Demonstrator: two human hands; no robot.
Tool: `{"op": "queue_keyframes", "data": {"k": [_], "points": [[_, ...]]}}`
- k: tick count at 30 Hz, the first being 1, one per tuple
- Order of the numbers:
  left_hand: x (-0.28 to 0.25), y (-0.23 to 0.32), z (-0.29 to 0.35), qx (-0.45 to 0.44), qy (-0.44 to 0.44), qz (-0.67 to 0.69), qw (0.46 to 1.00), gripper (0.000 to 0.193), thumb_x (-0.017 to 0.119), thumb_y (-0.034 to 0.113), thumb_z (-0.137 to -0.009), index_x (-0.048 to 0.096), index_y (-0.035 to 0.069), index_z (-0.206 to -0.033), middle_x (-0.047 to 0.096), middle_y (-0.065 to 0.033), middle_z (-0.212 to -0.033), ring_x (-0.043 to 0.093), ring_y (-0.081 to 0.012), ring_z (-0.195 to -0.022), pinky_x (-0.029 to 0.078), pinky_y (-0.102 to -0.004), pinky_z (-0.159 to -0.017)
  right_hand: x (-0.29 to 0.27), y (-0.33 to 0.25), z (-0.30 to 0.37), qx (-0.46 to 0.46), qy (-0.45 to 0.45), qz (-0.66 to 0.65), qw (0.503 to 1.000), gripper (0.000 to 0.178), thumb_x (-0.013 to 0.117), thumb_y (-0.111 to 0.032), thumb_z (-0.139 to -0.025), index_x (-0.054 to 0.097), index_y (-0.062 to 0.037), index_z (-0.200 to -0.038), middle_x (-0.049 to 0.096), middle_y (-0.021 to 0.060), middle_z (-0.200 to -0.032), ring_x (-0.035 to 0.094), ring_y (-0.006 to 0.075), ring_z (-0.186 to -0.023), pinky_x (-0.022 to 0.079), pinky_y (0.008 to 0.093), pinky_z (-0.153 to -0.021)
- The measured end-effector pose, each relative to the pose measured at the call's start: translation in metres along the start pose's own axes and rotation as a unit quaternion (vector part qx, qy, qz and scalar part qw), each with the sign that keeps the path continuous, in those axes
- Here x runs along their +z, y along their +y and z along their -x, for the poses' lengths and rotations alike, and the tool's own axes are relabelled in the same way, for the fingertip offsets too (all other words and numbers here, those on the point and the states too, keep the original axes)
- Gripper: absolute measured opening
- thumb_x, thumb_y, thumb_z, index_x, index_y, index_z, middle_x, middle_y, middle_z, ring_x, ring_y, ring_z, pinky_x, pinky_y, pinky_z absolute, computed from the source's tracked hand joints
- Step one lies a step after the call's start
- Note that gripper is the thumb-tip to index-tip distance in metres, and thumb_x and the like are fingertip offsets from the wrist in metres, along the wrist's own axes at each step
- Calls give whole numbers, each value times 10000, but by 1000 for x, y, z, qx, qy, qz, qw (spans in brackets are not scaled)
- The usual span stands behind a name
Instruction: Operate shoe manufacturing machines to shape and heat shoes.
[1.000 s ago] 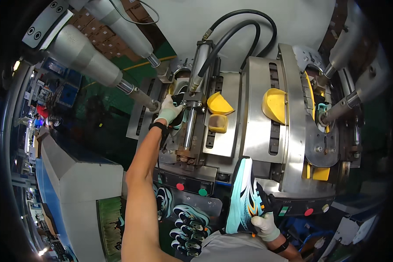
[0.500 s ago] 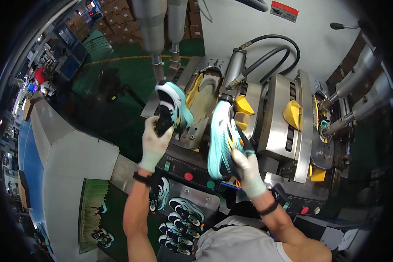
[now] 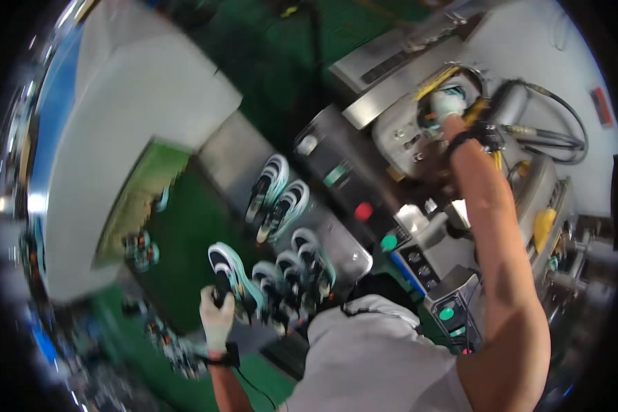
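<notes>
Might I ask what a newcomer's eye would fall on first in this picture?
Probably the gloved right hand, at upper right, in the opening of the metal machine. Next, perhaps, the gloved left hand, toward the lower left, holding a black, white and mint shoe beside similar shoes. A bright red button on the dark panel, right of the middle, also stands out.

There was one left hand and one right hand, with two black wrist bands. The left hand had one shoe, three shoes sat beside it, and two more shoes sat together.
</notes>
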State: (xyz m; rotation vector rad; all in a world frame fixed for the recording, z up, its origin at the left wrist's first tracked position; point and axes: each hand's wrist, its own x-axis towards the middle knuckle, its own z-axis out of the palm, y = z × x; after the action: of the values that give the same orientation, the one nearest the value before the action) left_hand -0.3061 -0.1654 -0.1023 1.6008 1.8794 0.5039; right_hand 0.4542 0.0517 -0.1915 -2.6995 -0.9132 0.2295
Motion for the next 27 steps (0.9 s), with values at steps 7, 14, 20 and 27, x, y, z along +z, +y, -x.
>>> {"op": "queue_keyframes", "data": {"k": [7, 14, 20, 27], "points": [[3, -135, 48, -175, 23, -146, 973, 458, 728, 372, -821, 598, 4, -1061, 698, -238, -901, 688, -420, -872, 541, -484, -776, -39, 42, -31, 160, -151, -488, 844, 417, 699, -394, -884, 706, -16, -1060, 696, 63, -951, 626, 179, -890, 492, 349, -754], [81, -203, 115, -242, 77, -65, 965, 523, 754, 373, -823, 560, -12, -1120, 686, -218, -950, 685, -373, -893, 531, -438, -835, -73, -68, 331, -349, 27, -221, 910, 730, 671, -282, -958, 337, 96, -1487, 421, 250, -1513, 440, 319, -1386, 330, 362, -1146], [96, -210, 145, -60, 124, -1, 990, 802, 792, 269, -804, 405, 34, -1466, 500, -201, -1348, 533, -358, -1225, 459, -426, -1020, 34, 55, 450, -376, -90, 251, 887, 932, 753, -330, -808, 288, 69, -1511, 171, 292, -1606, 150, 468, -1494, 151, 563, -1203], [27, -215, 91, 64, -77, -55, 993, 308, 660, 180, -926, 669, 57, -1208, 661, -175, -1136, 644, -372, -1043, 517, -408, -917, 29, 20, 489, -481, -52, -131, 866, 770, 733, -186, -865, 336, 26, -1490, 312, 310, -1541, 305, 470, -1435, 276, 495, -1180]]}}
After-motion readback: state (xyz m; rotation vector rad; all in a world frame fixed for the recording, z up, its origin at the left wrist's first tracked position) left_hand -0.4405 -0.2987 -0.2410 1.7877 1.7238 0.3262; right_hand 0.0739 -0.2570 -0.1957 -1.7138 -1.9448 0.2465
